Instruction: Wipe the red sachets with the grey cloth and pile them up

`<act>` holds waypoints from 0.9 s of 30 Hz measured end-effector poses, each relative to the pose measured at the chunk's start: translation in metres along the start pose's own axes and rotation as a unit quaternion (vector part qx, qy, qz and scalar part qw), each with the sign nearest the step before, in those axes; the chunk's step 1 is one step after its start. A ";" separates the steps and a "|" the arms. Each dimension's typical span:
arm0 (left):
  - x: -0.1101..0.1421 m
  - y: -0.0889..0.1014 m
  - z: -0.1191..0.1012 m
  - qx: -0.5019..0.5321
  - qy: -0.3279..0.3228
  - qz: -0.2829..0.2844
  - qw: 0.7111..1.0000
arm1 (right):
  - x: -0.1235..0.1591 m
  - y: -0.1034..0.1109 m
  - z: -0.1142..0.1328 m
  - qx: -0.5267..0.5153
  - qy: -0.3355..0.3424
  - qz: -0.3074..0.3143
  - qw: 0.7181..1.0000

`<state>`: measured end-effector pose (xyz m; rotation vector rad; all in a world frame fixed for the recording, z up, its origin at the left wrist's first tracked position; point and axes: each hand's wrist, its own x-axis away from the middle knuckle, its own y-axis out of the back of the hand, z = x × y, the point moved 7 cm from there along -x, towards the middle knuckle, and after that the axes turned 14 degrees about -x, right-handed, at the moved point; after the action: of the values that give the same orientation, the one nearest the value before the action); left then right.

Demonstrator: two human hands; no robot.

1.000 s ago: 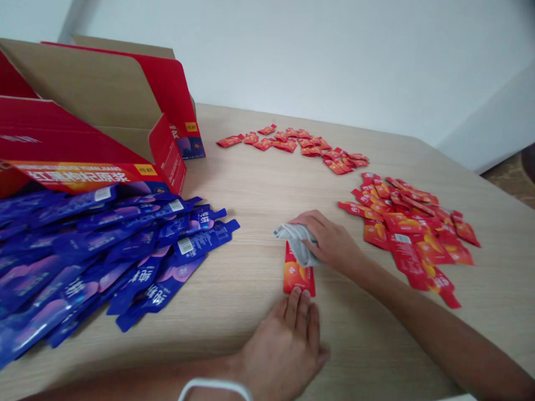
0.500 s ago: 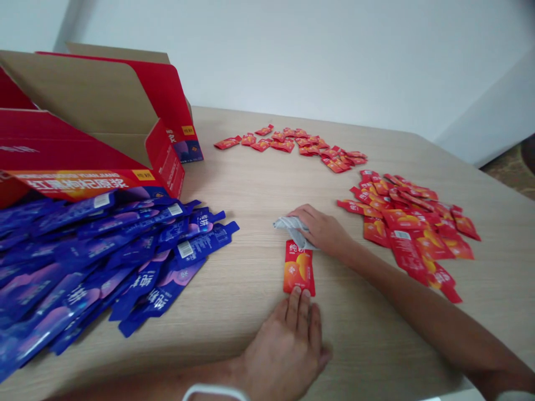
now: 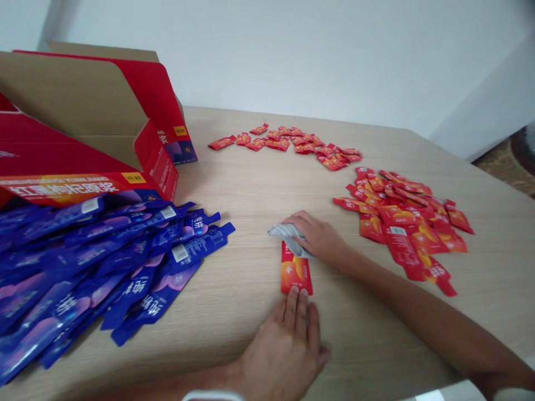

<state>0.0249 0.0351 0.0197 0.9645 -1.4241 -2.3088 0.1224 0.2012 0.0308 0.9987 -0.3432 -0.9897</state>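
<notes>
A red and orange sachet (image 3: 296,275) lies flat on the table in front of me. My left hand (image 3: 285,340), palm down with fingers stretched out, rests its fingertips on the sachet's near edge. At the far end, my right hand (image 3: 320,236) is closed around a crumpled grey cloth (image 3: 288,234). The cloth lies against the upper part of the sachet and hides its top. Some fingers of the right hand are covered by the cloth.
Blue sachets (image 3: 104,262) are heaped at the left, before an open red cardboard box (image 3: 83,150). A pile of red sachets (image 3: 405,223) lies to the right. Farther back, more red sachets (image 3: 288,139) stretch in a loose row on the wooden table (image 3: 251,189) near the wall.
My right hand has shifted the cloth up off the sachet's printed top, then back down over it. My left hand has stayed at the near edge. The view has turned slightly right.
</notes>
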 end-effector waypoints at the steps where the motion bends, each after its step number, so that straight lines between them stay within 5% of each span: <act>1: 0.001 -0.001 0.001 0.000 -0.001 -0.008 1.000 | -0.004 0.009 -0.007 0.004 -0.009 -0.026 1.000; 6: -0.003 -0.001 0.014 0.021 -0.023 -0.055 0.998 | 0.020 0.039 -0.012 -0.046 0.008 -0.140 0.989; 10: -0.017 -0.001 0.035 0.036 -0.008 -0.069 0.997 | 0.048 0.042 -0.004 -0.097 0.014 -0.160 0.982; 17: -0.032 -0.027 0.055 -0.003 0.036 0.024 0.999 | 0.061 0.062 0.007 -0.146 0.041 -0.182 0.971; 27: -0.064 -0.044 0.056 -0.035 0.124 0.157 0.979 | 0.064 0.077 -0.018 -0.149 0.070 -0.244 0.956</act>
<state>0.0413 0.1291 0.0243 0.8974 -1.2795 -1.9250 0.2097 0.1716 0.0739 0.8845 0.1818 -1.3598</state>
